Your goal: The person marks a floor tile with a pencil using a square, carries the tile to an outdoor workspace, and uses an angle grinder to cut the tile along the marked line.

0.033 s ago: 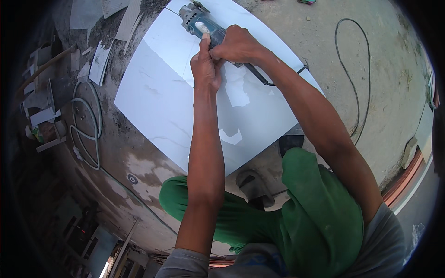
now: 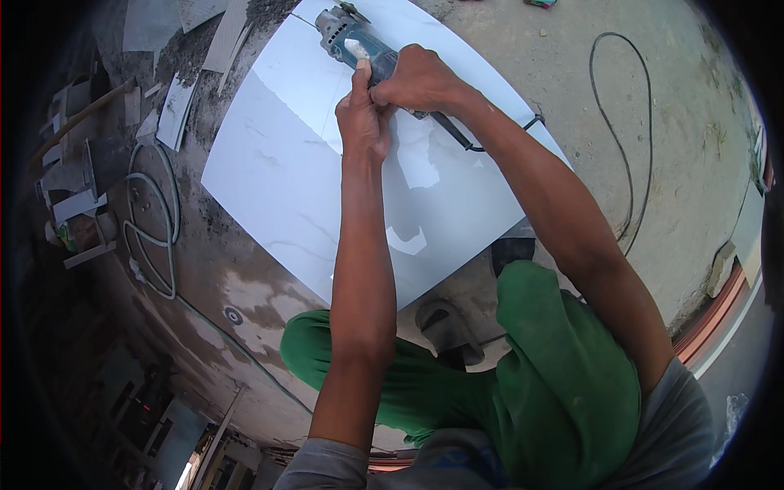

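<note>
Both my hands are closed around a teal angle grinder (image 2: 358, 49) at the far end of a large white tile (image 2: 286, 192). My left hand (image 2: 359, 118) grips the body from the near left, its thumb stretched along the casing. From the right, my right hand (image 2: 420, 80) wraps the rear of the body, its fingertips close to my left hand. The grinder's metal head points to the far left over the tile. A black power cord (image 2: 453, 131) leaves its back end and passes under my right forearm. The disc is hard to make out.
A grey-green hose (image 2: 173, 220) lies coiled on the left, near cut tile pieces (image 2: 175, 110). A round disc (image 2: 233, 315) rests on the wet floor. The dark cable (image 2: 650, 139) loops on the right. Near my green-trousered legs lies a sandal (image 2: 449, 327).
</note>
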A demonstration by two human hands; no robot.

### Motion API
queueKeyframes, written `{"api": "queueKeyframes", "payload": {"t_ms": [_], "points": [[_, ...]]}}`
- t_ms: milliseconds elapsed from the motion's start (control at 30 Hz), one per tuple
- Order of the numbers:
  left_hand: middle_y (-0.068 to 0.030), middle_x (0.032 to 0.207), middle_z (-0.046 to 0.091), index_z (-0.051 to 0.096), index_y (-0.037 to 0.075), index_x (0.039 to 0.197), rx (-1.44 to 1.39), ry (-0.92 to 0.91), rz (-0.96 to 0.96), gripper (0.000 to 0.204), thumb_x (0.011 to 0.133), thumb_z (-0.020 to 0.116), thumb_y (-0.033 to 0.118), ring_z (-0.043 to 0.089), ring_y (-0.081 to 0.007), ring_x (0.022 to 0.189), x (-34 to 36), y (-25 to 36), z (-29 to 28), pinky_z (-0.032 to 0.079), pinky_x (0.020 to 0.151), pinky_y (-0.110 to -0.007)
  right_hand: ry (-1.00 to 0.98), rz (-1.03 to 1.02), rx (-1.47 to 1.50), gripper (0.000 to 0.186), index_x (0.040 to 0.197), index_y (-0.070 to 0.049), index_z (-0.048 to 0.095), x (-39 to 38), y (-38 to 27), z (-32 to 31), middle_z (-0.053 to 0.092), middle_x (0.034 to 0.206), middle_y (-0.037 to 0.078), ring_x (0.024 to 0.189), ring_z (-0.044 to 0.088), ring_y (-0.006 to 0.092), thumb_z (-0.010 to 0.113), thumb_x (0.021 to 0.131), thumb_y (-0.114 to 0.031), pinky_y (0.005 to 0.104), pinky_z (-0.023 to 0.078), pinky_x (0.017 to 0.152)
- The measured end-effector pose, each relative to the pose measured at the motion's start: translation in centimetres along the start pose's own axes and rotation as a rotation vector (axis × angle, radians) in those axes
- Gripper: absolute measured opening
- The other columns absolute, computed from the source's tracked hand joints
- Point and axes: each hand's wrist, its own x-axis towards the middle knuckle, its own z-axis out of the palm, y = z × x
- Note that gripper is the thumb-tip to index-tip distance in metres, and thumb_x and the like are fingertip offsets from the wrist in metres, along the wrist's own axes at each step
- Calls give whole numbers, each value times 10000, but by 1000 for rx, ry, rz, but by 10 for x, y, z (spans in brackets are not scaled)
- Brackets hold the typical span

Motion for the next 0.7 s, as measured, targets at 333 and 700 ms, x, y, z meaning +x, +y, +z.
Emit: {"api": "queueKeyframes", "payload": {"t_ms": [333,700], "points": [[-83,931,719,682,-12,1057,0,46,33,505,978,752,482,701,-179,885,-11,-11,3,601,909,-392,-4,15,-6,459,856,104,704,-13,7,1,738,813,223,751,747,312,750,666,-312,398,604,681],[-127,1199,676,577,-59,1311,2,-2,-30,627,1005,719,470,671,-235,1113,-27,-19,5,538,1040,-435,3,35,1,437,825,108,700,-32,14,-3,726,759,204,696,732,294,758,662,-293,390,595,640]]}}
